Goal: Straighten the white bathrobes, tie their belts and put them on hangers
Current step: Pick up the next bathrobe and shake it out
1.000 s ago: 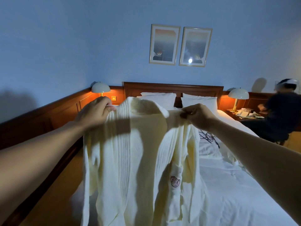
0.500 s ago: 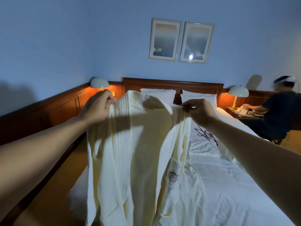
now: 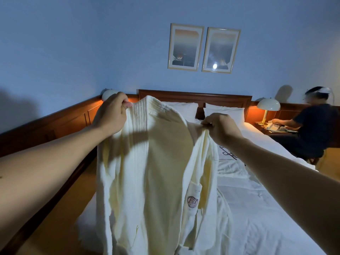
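I have the white bathrobe [image 3: 158,172] held up in the middle of the frame, hanging from both hands above the near end of the bed [image 3: 266,218]. My left hand [image 3: 111,115], left of centre, is curled round the ribbed collar edge at the shoulder; my right hand [image 3: 219,128], right of centre, pinches a gathered bit of cloth at the other shoulder.

Compared with a second ago, my hands have spread further apart and the robe sits higher in the frame. The collar now arches in a clear curve between my two grips, where before the right side was bunched close against the left. The front panels hang flatter, and the pocket with the embroidered emblem [image 3: 192,201] has dropped to the lower right of the garment, facing me. So the robe has opened out; I judge the straightening step is well under way but not finished, since the right shoulder is still crumpled under my pinch and the lower cloth trails out of the bottom of the frame.

I cannot make out a belt for certain, and no hanger is in view, so tying and hanging remain ahead.

In the right of the frame another person [image 3: 316,124] sits by the bedside lamp [image 3: 268,105], well apart from me. Two framed pictures [image 3: 203,47] hang on the wall above the headboard [image 3: 195,96].
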`<state>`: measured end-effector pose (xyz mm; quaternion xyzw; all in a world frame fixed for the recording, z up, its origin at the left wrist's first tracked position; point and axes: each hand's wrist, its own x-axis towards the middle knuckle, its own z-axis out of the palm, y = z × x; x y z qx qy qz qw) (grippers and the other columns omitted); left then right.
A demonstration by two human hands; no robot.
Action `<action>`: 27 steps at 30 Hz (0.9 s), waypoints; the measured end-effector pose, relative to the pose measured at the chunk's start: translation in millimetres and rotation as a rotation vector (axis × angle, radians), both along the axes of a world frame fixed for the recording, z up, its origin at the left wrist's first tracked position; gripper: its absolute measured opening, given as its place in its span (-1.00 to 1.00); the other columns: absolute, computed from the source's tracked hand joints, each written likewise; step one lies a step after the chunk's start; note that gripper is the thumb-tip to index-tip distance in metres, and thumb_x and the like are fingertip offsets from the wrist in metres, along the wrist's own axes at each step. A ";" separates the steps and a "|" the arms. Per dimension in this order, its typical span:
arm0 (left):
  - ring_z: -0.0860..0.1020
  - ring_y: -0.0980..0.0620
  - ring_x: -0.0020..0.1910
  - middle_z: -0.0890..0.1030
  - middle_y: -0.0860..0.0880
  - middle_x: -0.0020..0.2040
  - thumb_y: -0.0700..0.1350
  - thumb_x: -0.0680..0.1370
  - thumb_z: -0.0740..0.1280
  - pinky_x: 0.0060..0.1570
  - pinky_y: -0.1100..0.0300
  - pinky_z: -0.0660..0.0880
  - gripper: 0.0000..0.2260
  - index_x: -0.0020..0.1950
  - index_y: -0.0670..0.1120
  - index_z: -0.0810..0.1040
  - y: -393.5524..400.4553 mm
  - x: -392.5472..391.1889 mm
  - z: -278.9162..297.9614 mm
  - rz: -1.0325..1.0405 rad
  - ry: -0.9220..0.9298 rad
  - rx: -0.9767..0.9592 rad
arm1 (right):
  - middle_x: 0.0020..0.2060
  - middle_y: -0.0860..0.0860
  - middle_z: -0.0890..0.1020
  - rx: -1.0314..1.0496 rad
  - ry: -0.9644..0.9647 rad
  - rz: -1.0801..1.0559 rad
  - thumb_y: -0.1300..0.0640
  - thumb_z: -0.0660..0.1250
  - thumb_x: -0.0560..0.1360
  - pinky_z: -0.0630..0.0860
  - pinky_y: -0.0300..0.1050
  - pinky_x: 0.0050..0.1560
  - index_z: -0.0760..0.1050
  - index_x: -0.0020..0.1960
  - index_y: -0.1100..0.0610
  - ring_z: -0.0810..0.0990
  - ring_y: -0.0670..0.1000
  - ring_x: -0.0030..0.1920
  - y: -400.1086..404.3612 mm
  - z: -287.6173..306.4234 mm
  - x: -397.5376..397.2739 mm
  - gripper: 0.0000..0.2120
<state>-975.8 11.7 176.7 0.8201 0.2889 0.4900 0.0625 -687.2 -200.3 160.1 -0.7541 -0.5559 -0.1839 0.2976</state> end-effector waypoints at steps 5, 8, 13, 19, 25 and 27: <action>0.55 0.01 0.00 0.67 -0.01 0.07 -0.22 0.65 0.20 -0.11 0.17 0.34 -0.90 -0.04 -0.08 0.41 -4.9 4.5 -10.2 0.003 0.015 -0.056 | -0.17 0.00 0.66 0.051 0.411 -0.028 0.28 0.36 0.54 0.48 -0.24 -0.20 0.71 -0.02 0.12 0.58 0.02 -0.09 2.0 -9.9 -12.1 -0.83; 0.56 -0.07 0.08 0.67 -0.01 0.15 -0.23 0.65 0.16 -0.10 0.12 0.34 -0.92 -0.01 -0.11 0.40 -9.8 9.5 -17.1 0.034 0.082 -0.075 | -0.18 0.07 0.57 -0.051 0.701 0.066 0.23 0.19 0.65 0.43 -0.18 -0.35 0.56 0.08 0.20 0.52 0.06 -0.20 7.3 -17.9 -29.2 -0.83; 0.58 -0.12 0.11 0.67 -0.03 0.16 -0.22 0.65 0.17 -0.11 0.10 0.36 -0.90 -0.04 -0.07 0.38 -1.7 -1.7 -19.7 0.078 0.107 -0.065 | -0.16 0.01 0.50 -0.422 0.112 0.132 0.08 0.08 0.67 0.28 -0.06 -0.27 0.36 0.05 0.10 0.45 0.07 -0.15 -9.8 -26.3 -26.7 -0.87; 0.44 0.11 -0.07 0.66 0.08 0.09 -0.14 0.66 0.24 -0.19 0.18 0.27 -0.92 -0.03 -0.08 0.45 3.3 -24.8 -27.6 0.064 0.278 -0.045 | -0.18 -0.12 0.44 -0.366 -0.098 0.213 0.11 0.22 0.66 0.28 -0.23 -0.24 0.42 -0.06 0.01 0.45 0.01 -0.11 -16.5 -16.3 -2.1 -0.88; 0.54 -0.03 0.02 0.57 0.02 0.06 0.45 0.46 0.17 -0.08 0.14 0.43 -0.43 0.11 -0.02 0.46 -5.0 -40.4 -33.3 -0.030 0.639 0.046 | -0.23 0.10 0.62 -0.048 0.234 0.058 0.14 0.21 0.62 0.46 0.09 -0.16 0.46 -0.12 0.12 0.56 0.21 -0.15 -1.3 -40.2 9.3 -0.84; 0.54 -0.05 0.10 0.53 0.01 0.10 0.56 0.40 0.02 0.00 0.10 0.43 -0.32 0.12 0.02 0.43 -1.4 -47.1 -35.4 0.013 0.774 0.014 | -0.18 -0.02 0.60 -0.269 0.033 0.125 -0.05 0.19 0.67 0.45 0.04 -0.17 0.41 -0.04 0.00 0.57 0.13 -0.12 -12.7 -34.0 16.2 -0.83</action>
